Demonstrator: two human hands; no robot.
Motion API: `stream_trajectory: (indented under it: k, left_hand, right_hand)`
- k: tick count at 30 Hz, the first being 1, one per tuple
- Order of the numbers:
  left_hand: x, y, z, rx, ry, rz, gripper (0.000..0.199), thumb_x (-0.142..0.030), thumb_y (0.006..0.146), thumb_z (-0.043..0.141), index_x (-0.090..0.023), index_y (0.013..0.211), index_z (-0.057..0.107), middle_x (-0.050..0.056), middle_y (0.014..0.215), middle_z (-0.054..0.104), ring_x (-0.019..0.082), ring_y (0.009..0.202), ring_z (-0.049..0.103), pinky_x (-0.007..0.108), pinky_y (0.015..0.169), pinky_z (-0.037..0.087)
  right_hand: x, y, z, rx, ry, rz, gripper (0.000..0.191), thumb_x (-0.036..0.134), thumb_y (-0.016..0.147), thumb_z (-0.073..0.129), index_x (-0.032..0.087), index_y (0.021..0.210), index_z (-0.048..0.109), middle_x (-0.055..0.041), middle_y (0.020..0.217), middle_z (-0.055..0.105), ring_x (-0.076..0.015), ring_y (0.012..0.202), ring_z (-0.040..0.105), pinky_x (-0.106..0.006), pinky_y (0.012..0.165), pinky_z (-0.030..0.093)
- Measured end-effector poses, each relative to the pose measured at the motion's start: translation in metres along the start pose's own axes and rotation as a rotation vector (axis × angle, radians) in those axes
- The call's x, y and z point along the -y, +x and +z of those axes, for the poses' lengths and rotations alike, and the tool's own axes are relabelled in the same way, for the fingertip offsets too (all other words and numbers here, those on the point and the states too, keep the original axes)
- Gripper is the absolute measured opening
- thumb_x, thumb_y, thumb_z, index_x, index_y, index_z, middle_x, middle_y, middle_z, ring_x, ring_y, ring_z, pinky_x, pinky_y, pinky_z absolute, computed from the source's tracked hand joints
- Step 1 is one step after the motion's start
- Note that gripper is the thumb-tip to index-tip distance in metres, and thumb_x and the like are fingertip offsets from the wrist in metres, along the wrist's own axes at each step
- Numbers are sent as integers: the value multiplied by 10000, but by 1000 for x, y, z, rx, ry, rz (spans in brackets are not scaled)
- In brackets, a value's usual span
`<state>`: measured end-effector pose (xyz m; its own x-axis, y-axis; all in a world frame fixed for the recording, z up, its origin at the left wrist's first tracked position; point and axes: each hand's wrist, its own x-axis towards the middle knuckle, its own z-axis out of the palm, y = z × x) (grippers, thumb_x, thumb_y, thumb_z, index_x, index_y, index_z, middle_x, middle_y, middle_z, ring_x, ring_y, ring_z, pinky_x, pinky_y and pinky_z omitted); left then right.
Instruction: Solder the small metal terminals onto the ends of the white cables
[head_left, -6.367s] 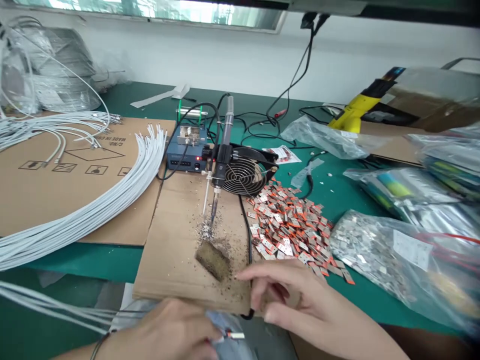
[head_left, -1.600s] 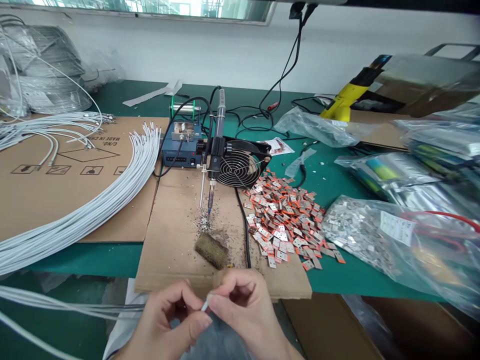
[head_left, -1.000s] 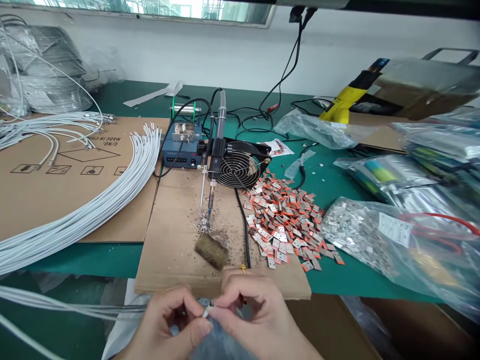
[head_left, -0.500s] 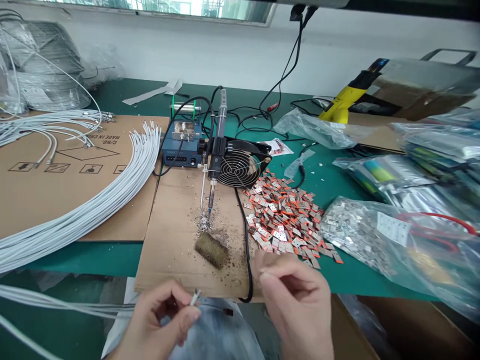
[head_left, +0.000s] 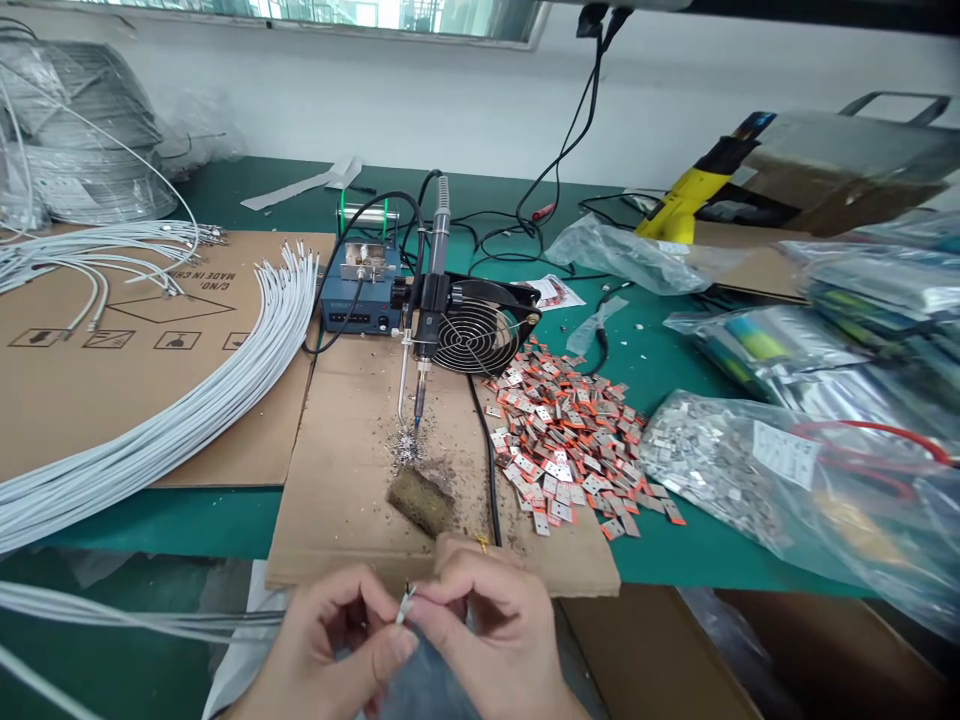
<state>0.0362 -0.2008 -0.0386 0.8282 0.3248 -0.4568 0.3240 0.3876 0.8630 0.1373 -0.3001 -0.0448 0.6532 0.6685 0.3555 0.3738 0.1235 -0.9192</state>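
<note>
While the left hand (head_left: 306, 648) pinches a white cable (head_left: 403, 608) near its dark-tipped end, the right hand's thumb and forefinger meet there too; right hand (head_left: 511, 640) seems to pinch the tip, though which strand is too small to tell. Cable end sits low, by the near edge of a cardboard sheet (head_left: 337, 520). On the cardboard: brown sponge (head_left: 420, 500); soldering iron (head_left: 431, 310) pointing down beyond it. Heap of orange-edged metal tabs (head_left: 570, 430) to the right.

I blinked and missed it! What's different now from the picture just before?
The right hand moved left, away from the metal tabs, bringing its fingertips to the white cable end. The left hand still pinches it; the soldering iron and brown sponge stayed put.
</note>
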Motion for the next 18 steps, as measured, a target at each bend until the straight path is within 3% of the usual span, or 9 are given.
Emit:
stream_trajectory:
  k: [2, 4, 6, 8, 10, 13, 15, 18]
  left_hand:
    - [0, 1, 3, -7, -60, -22, 510, -548, 581, 708, -122, 611, 430, -51, 457, 425, 32, 358, 407, 139, 388, 318]
    - [0, 1, 3, -49, -85, 11, 469, -526, 587, 717, -118, 608, 487, -32, 445, 476, 53, 387, 457, 152, 422, 366]
    - [0, 2, 0, -135, -83, 69, 387, -485, 612, 722, -123, 649, 589, -1, 496, 561, 76, 456, 518, 162, 483, 414]
    - [0, 2, -5, -238, -60, 135, 301, -437, 629, 727, -159, 729, 667, 7, 607, 626, 82, 503, 545, 169, 532, 441]
    - [-2, 3, -11, -280, -17, 220, 236, -409, 646, 721, -205, 763, 702, -5, 659, 637, 74, 483, 533, 175, 540, 443]
    - [-6, 4, -16, -211, 55, 347, 195, -418, 698, 675, -230, 719, 720, -5, 602, 604, 78, 471, 521, 181, 533, 426]
    - [-8, 4, -17, -181, 100, 381, 196, -412, 728, 648, -230, 710, 720, 2, 590, 594, 88, 501, 535, 179, 535, 417]
    - [-10, 5, -20, -193, 190, 367, 173, -372, 742, 635, -220, 708, 710, 7, 586, 588, 100, 550, 548, 171, 545, 407]
  right_hand:
    - [-1, -3, 3, -53, 6, -55, 130, 122, 740, 599, 160, 626, 549, 18, 480, 460, -94, 466, 408, -230, 451, 312]
    - [-1, -2, -4, 10, -39, -117, 76, 107, 737, 597, 179, 724, 577, 5, 537, 529, -114, 504, 458, -252, 488, 350]
    - [-2, 1, -22, 103, -169, -131, 162, 111, 739, 614, 201, 873, 596, -9, 655, 590, -132, 591, 517, -261, 546, 388]
    - [-4, 7, -48, 59, -438, -90, 215, 135, 784, 598, 202, 987, 579, -23, 739, 598, -148, 671, 536, -273, 601, 396]
    - [-9, 14, -74, -13, -770, -30, 106, 190, 829, 556, 174, 928, 590, -48, 758, 591, -173, 689, 522, -304, 624, 376]
    - [-18, 24, -100, 43, -1109, 75, 133, 283, 837, 548, 156, 833, 588, -62, 742, 557, -214, 702, 482, -344, 645, 347]
    - [-23, 29, -106, 117, -1202, 109, 152, 306, 823, 565, 158, 791, 575, -70, 761, 542, -238, 744, 462, -363, 671, 339]
    - [-25, 34, -106, 207, -1170, 116, 138, 273, 841, 531, 161, 762, 549, -77, 787, 530, -242, 785, 445, -352, 678, 338]
